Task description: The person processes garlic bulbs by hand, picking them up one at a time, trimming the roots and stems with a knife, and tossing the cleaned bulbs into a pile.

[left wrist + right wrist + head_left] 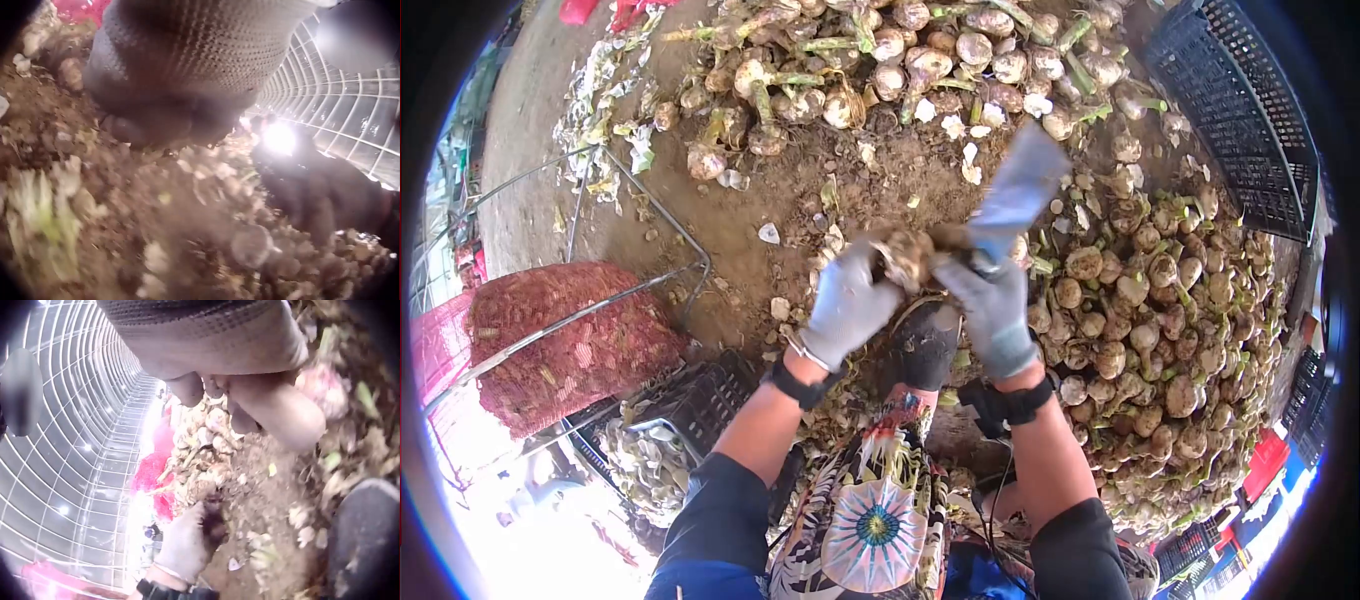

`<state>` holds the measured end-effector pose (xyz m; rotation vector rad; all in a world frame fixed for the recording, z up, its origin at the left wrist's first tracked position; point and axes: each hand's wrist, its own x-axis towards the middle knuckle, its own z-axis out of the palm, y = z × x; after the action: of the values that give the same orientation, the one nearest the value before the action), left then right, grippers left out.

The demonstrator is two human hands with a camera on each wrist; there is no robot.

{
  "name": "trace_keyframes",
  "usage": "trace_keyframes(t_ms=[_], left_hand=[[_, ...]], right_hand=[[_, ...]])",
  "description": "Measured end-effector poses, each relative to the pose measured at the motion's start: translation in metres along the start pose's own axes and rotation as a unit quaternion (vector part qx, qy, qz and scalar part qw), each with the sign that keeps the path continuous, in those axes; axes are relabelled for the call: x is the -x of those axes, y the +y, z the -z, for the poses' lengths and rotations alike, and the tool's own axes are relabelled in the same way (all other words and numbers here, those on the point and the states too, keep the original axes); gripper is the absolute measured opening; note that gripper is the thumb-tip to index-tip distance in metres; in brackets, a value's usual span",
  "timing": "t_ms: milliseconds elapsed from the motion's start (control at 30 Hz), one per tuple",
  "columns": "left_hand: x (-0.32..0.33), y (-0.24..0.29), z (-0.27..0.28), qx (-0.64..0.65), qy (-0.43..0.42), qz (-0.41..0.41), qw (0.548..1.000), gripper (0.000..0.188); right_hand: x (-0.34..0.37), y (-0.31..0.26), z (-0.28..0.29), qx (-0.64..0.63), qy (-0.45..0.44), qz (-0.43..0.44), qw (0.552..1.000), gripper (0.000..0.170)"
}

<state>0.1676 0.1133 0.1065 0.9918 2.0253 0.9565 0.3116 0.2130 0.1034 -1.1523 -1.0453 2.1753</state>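
Note:
My left hand (850,305), in a pale work glove, grips a soil-covered garlic bulb (905,255) with its roots and dry skin showing. My right hand (988,310), gloved too, holds a wide-bladed knife (1022,185); the blade is blurred and points up and away to the right. Both hands are close together over the bare soil, just above a dark shoe (925,345). In the right wrist view, bare fingertips (281,415) stick out of the right glove, and the left hand (184,544) appears with the bulb. The left wrist view hides the bulb behind the glove (187,56).
A large heap of trimmed garlic (1140,330) lies at my right. Untrimmed garlic with stalks (930,65) spreads ahead. Black crates stand at upper right (1250,110) and lower left (710,410). A red mesh sack (580,340) and a thin metal frame (655,200) are left.

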Motion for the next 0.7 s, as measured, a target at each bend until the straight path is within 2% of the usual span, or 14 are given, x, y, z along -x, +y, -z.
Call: trace_keyframes(t_ms=[67,133,200,233,267,300,333,367,400,433,467,500,633,700], left_hand=[[0.009,0.024,-0.005,0.326,-0.032,0.087,0.941,0.046],[0.018,0.019,-0.002,0.353,-0.060,0.128,0.925,0.047],[0.020,0.016,0.005,0.380,-0.089,0.175,0.904,0.049],[0.020,0.016,0.008,0.264,-0.104,0.175,0.943,0.049],[0.019,0.015,0.011,0.145,-0.120,0.172,0.967,0.049],[0.029,-0.008,0.005,0.146,-0.122,0.171,0.967,0.049],[0.045,-0.049,-0.010,0.366,-0.108,0.175,0.907,0.055],[0.046,-0.048,-0.013,0.567,-0.087,0.171,0.801,0.061],[0.049,-0.047,-0.012,0.568,-0.089,0.170,0.800,0.061],[0.053,-0.047,-0.009,0.412,-0.078,0.086,0.904,0.069],[0.054,-0.039,-0.004,0.239,-0.064,-0.002,0.969,0.077],[0.056,-0.048,-0.003,0.544,-0.118,0.127,0.821,0.080],[0.053,-0.035,0.007,0.471,-0.110,0.133,0.865,0.082],[0.047,-0.025,0.014,0.379,-0.154,0.119,0.905,0.074]], right_hand=[[0.005,-0.003,-0.007,0.020,-0.005,-0.006,1.000,0.028],[0.009,-0.009,-0.003,0.092,-0.016,-0.067,0.993,0.028],[0.018,-0.019,0.006,0.185,-0.027,-0.035,0.982,0.028],[0.023,-0.022,0.011,0.340,-0.028,0.076,0.937,0.029],[0.029,-0.024,0.015,0.483,-0.027,0.183,0.856,0.030],[0.035,-0.027,0.016,0.563,-0.057,0.167,0.807,0.032],[0.041,-0.030,0.016,0.564,-0.054,0.166,0.807,0.032],[0.046,-0.032,0.013,0.611,-0.068,0.169,0.770,0.032],[0.049,-0.033,0.010,0.655,-0.083,0.173,0.730,0.032],[0.050,-0.032,0.010,0.656,-0.077,0.177,0.730,0.030],[0.050,-0.032,0.010,0.656,-0.077,0.176,0.730,0.030],[0.050,-0.033,0.010,0.659,-0.073,0.168,0.729,0.027],[0.050,-0.024,0.011,0.663,-0.044,0.164,0.729,0.023],[0.051,-0.024,0.014,0.652,-0.046,0.149,0.742,0.022]])
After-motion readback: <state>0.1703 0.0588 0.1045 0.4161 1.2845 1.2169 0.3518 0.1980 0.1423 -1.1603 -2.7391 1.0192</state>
